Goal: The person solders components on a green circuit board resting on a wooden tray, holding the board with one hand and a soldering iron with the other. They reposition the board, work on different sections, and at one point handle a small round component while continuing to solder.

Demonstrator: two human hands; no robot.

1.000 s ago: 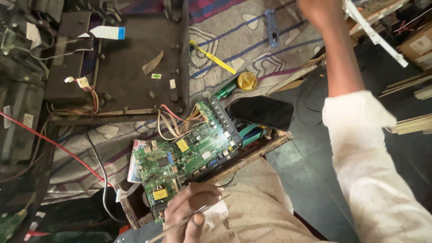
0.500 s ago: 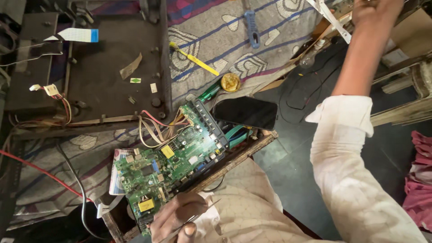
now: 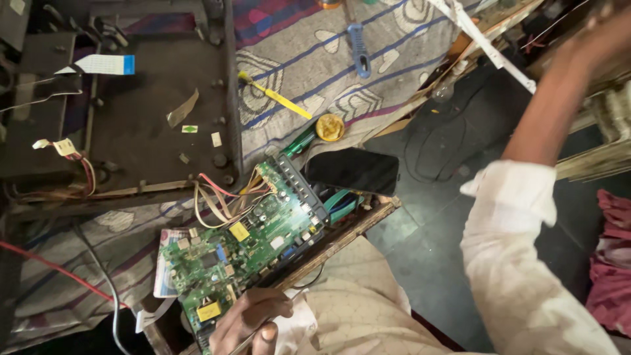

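Observation:
My left hand rests at the near edge of a green circuit board, its fingers closed round a thin metal rod. The board lies tilted on a wooden board, with coloured wires running off its far corner. My right arm in a white sleeve reaches up to the right. My right hand is blurred at the frame's top right corner, near a white strip; what it holds is unclear.
A black phone lies beside the board. On the patterned cloth are a yellow tool, a blue-handled tool and a small yellow tin. A dark panel with a white ribbon cable lies left. Red wire crosses lower left.
My right arm has swung farther right and up, the hand now blurred at the frame's edge. My left hand stays at the circuit board with the rod.

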